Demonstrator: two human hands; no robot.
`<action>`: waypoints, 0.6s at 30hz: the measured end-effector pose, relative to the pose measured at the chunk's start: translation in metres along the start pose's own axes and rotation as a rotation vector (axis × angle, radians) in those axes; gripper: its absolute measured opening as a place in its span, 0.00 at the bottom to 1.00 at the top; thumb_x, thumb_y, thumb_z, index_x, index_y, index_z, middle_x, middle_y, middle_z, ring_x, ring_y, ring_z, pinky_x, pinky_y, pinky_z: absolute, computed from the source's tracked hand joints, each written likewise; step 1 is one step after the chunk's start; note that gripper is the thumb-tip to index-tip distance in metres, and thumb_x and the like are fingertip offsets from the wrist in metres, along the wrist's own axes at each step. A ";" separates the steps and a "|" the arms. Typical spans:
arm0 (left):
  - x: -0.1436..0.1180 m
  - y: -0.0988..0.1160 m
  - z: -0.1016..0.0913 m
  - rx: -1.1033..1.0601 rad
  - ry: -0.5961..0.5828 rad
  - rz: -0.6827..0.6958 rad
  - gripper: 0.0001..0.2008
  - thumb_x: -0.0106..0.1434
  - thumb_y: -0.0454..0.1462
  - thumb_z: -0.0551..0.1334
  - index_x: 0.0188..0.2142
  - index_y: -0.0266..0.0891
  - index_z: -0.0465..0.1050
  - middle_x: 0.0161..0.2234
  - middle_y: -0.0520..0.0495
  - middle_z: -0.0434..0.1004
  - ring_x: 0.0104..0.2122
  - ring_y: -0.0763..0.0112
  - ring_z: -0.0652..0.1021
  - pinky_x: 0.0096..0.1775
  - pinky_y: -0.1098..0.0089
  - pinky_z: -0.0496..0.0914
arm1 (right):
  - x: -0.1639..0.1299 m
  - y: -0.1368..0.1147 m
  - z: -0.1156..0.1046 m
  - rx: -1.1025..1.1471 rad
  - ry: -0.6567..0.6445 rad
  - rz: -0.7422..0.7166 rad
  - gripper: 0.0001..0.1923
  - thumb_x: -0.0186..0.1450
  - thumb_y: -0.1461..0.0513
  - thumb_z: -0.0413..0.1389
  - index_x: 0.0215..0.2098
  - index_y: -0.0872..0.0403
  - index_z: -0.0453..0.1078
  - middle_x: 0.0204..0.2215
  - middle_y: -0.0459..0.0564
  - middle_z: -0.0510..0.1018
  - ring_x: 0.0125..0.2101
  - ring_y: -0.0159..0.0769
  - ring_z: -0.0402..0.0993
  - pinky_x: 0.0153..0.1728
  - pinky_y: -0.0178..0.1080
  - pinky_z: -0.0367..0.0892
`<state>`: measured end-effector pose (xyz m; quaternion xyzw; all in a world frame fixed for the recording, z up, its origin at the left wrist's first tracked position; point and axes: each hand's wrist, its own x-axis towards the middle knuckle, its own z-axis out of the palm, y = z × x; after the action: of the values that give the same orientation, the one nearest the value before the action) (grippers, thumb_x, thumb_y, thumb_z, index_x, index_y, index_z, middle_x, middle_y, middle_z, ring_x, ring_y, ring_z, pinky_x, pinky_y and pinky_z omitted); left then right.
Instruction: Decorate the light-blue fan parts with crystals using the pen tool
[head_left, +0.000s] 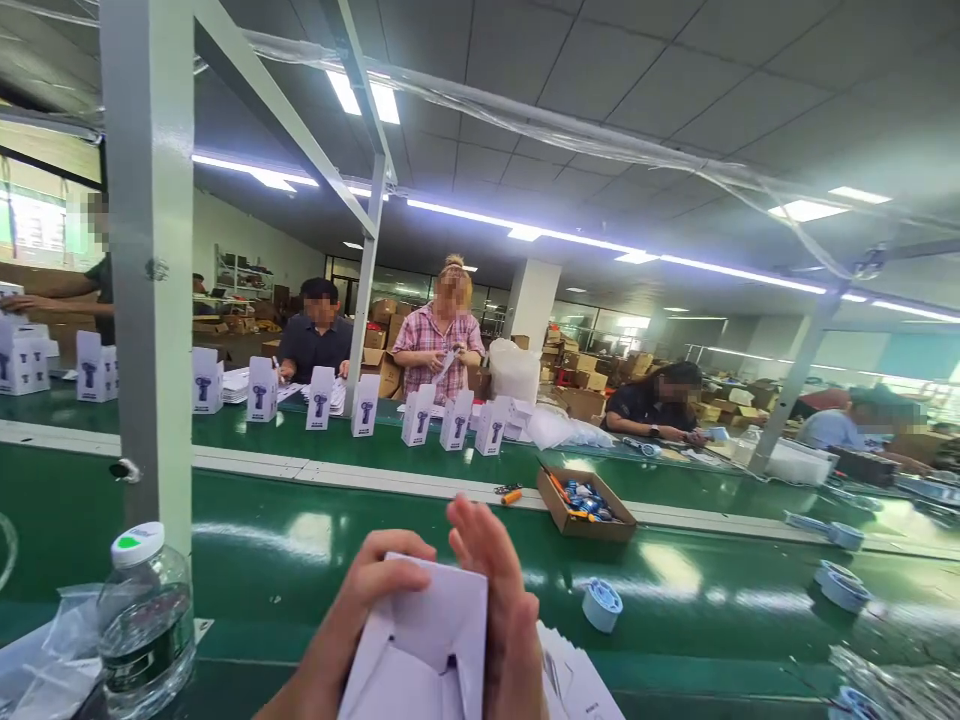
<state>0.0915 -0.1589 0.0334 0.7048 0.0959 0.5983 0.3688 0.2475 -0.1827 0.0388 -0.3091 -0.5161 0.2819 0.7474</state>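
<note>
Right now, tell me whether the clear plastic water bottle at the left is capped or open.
Capped: the clear plastic water bottle stands upright with its white cap on.

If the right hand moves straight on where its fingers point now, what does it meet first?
The right hand, flat against the white box, points up and away. The way looks free; beyond is bare green belt, though depth is unclear.

A white, partly folded carton (424, 640) stands tilted, flaps open, low centre.

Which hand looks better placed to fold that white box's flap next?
Probably the right hand: it lies flat and open against the white box, fingers free. The left hand grips the box's top edge, steadying it.
</note>
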 end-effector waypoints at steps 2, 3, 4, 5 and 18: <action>0.000 0.000 -0.002 -0.016 0.035 -0.037 0.31 0.47 0.51 0.68 0.50 0.50 0.66 0.50 0.40 0.65 0.46 0.50 0.71 0.38 0.60 0.72 | 0.006 0.007 -0.002 0.084 0.032 -0.016 0.30 0.66 0.40 0.38 0.52 0.43 0.70 0.52 0.48 0.74 0.54 0.44 0.68 0.54 0.52 0.61; 0.000 0.001 -0.005 -0.006 0.046 -0.028 0.31 0.47 0.51 0.68 0.51 0.51 0.65 0.51 0.41 0.65 0.46 0.51 0.72 0.38 0.61 0.72 | 0.008 0.008 -0.004 0.136 0.077 -0.026 0.29 0.66 0.40 0.38 0.51 0.42 0.70 0.53 0.46 0.74 0.56 0.43 0.66 0.56 0.51 0.59; 0.000 0.000 -0.008 0.002 0.045 -0.009 0.30 0.48 0.50 0.68 0.50 0.53 0.65 0.51 0.42 0.66 0.45 0.54 0.72 0.37 0.62 0.73 | 0.010 0.010 -0.006 0.188 0.128 -0.030 0.28 0.66 0.40 0.39 0.51 0.40 0.70 0.54 0.43 0.73 0.58 0.41 0.63 0.58 0.50 0.56; 0.000 -0.001 -0.010 0.007 0.031 0.001 0.27 0.50 0.49 0.67 0.49 0.54 0.65 0.50 0.44 0.67 0.43 0.57 0.73 0.36 0.64 0.73 | 0.010 0.011 -0.007 0.226 0.173 -0.032 0.27 0.64 0.39 0.42 0.51 0.39 0.70 0.55 0.41 0.72 0.60 0.41 0.60 0.59 0.50 0.54; 0.001 0.005 0.014 0.058 -0.114 -0.203 0.09 0.60 0.45 0.60 0.40 0.48 0.71 0.46 0.45 0.70 0.36 0.63 0.75 0.36 0.64 0.72 | -0.025 0.004 0.006 0.288 0.116 0.212 0.26 0.61 0.40 0.51 0.44 0.47 0.74 0.47 0.51 0.76 0.49 0.46 0.71 0.48 0.46 0.67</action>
<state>0.1028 -0.1676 0.0371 0.7346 0.1628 0.5140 0.4119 0.2341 -0.1976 0.0222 -0.2672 -0.3909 0.4117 0.7787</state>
